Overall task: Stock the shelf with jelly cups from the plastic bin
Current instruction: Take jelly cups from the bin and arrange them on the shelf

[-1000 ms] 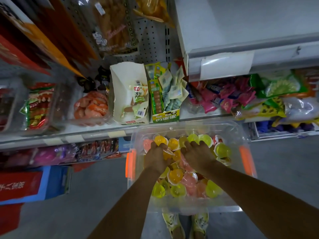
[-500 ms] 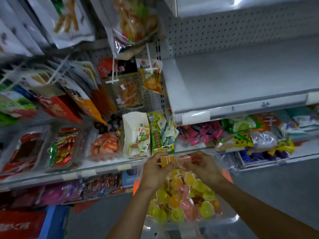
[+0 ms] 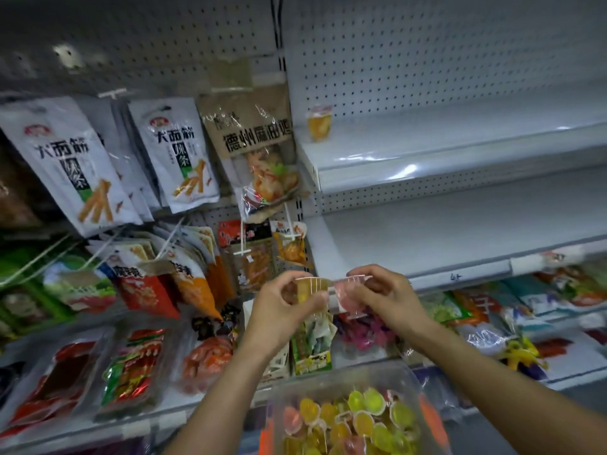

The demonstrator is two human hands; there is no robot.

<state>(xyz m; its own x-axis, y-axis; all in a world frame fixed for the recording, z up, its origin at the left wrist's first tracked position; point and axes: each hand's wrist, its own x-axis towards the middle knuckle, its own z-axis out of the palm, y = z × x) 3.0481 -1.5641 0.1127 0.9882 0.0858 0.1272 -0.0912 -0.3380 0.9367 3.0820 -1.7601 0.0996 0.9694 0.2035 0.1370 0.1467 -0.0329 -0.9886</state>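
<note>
My left hand (image 3: 279,308) grips an orange-yellow jelly cup (image 3: 308,289) at chest height. Right beside it my right hand (image 3: 387,297) holds a pink jelly cup (image 3: 348,295); the two cups nearly touch. Both are raised in front of the edge of the lower white shelf (image 3: 460,238). Below them the clear plastic bin (image 3: 414,382) with orange handles holds several yellow, green, orange and pink jelly cups (image 3: 358,421). One yellow jelly cup (image 3: 319,123) stands alone at the left end of the upper white shelf (image 3: 427,149).
Hanging snack bags (image 3: 82,162) fill the pegboard on the left. Trays and boxes of packaged snacks (image 3: 131,366) line the low shelf in front of the bin. More colourful packets (image 3: 492,310) sit under the lower white shelf on the right.
Both hands left the bin and rose with a jelly cup each to the level of the lower white shelf. The view tilted up, so the bin dropped to the bottom.
</note>
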